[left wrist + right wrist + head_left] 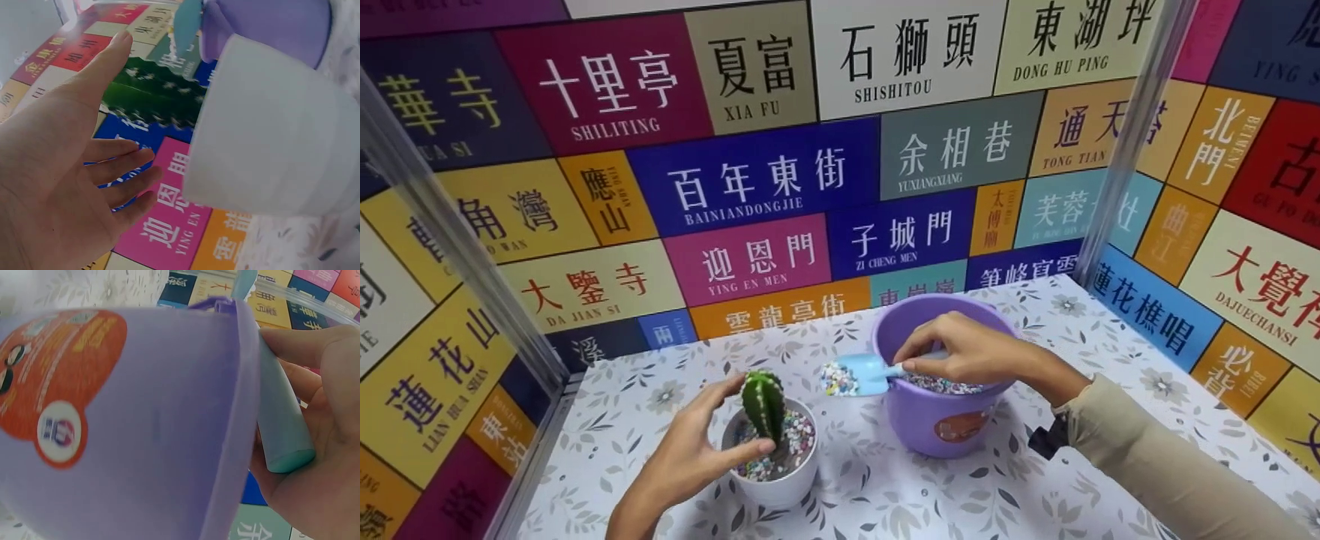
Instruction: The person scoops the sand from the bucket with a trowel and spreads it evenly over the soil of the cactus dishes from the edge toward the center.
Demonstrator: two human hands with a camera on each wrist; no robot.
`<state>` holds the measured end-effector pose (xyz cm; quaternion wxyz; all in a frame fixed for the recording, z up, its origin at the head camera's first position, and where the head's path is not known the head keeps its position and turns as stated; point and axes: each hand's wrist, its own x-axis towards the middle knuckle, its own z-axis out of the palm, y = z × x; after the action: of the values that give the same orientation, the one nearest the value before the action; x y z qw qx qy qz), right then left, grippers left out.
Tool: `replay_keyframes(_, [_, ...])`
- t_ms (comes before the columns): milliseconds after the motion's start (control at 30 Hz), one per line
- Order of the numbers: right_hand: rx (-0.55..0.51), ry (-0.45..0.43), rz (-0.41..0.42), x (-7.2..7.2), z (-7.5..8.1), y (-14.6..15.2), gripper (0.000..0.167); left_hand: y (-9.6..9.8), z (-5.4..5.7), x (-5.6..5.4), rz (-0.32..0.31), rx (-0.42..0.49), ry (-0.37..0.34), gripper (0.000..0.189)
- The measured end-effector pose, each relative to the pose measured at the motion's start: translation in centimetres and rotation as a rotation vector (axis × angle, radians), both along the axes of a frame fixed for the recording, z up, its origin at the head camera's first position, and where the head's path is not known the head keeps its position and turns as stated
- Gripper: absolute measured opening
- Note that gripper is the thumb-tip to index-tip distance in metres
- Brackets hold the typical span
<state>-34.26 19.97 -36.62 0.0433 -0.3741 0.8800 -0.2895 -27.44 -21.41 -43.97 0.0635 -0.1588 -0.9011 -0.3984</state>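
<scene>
A small green cactus (763, 409) stands in a white pot (777, 491), its soil covered with colourful pebbles (799, 442). My left hand (690, 442) is spread around the cactus, thumb on the near side and fingers behind, above the pot's left rim. In the left wrist view that hand (84, 152) grips nothing. My right hand (960, 346) holds a light blue toy shovel (868, 373) by its handle (284, 416). Colourful pebbles (838, 379) lie in the scoop, which juts left past the rim of a purple bucket (941, 427) toward the pot. More pebbles are inside the bucket.
Floral-patterned cloth (877, 487) covers the table under pot and bucket. Panels of coloured place-name signs (757, 180) rise behind and at both sides, joined by metal posts (1125, 150). An orange sticker (960, 426) marks the bucket's front.
</scene>
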Motion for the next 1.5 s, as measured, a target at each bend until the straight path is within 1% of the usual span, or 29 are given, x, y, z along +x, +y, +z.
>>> replay_keyframes(133, [-0.002,-0.008,0.0,0.1,0.0,-0.4,0.018,0.0,-1.1,-0.4,-0.053,0.008,-0.106,0.104])
replay_keyframes(233, [-0.003,-0.018,-0.001,0.1,0.0,-0.7,0.018,0.0,-1.6,-0.7,-0.112,0.029,-0.16,0.11])
replay_keyframes(367, [-0.009,-0.014,-0.005,0.2,0.2,-1.1,0.019,-0.2,-2.0,-1.0,-0.201,0.044,-0.181,0.119])
replay_keyframes(433, [-0.013,-0.008,0.002,0.3,0.3,-1.3,0.019,-0.4,-2.2,-1.0,-0.226,0.041,-0.19,0.122])
replay_keyframes(500, [-0.013,0.004,0.02,0.3,0.4,-1.7,0.019,-0.5,-2.4,-1.0,-0.241,0.042,-0.196,0.121])
replay_keyframes(567, [-0.011,0.014,0.043,0.4,0.4,-2.1,0.02,-0.6,-2.5,-1.0,-0.234,0.038,-0.194,0.12])
replay_keyframes(667, [-0.005,0.021,0.067,0.6,0.4,-2.6,0.019,-0.4,-2.5,-0.8,-0.206,0.023,-0.185,0.117])
replay_keyframes(767, [0.001,0.008,0.064,0.9,0.4,-3.0,0.019,0.2,-2.3,-0.6,-0.149,-0.023,-0.199,0.121])
replay_keyframes(933, [0.026,0.003,0.023,1.5,0.6,-3.6,0.017,1.8,-1.7,0.1,-0.034,-0.137,-0.244,0.132])
replay_keyframes(1000, [0.045,0.02,0.013,1.7,0.8,-3.9,0.017,2.1,-1.5,0.3,-0.02,-0.164,-0.257,0.133])
replay_keyframes(1067, [0.067,0.042,0.01,1.9,0.8,-4.2,0.017,2.1,-1.4,0.3,-0.041,-0.162,-0.265,0.133])
replay_keyframes(1133, [0.089,0.065,0.01,2.1,0.8,-4.5,0.017,1.6,-1.4,0.2,-0.084,-0.134,-0.269,0.131])
replay_keyframes(1233, [0.116,0.089,0.015,2.3,0.7,-4.9,0.016,0.7,-1.5,0.1,-0.157,-0.075,-0.248,0.125])
replay_keyframes(1333, [0.144,0.107,0.015,2.5,0.7,-5.3,0.015,0.2,-1.6,0.1,-0.196,-0.029,-0.212,0.116])
replay_keyframes(1400, [0.161,0.118,0.011,2.6,0.6,-5.6,0.014,0.3,-1.6,0.1,-0.197,-0.018,-0.197,0.111])
replay_keyframes(1500, [0.189,0.142,0.006,2.8,0.5,-6.0,0.015,0.7,-1.4,0.2,-0.176,-0.044,-0.187,0.111])
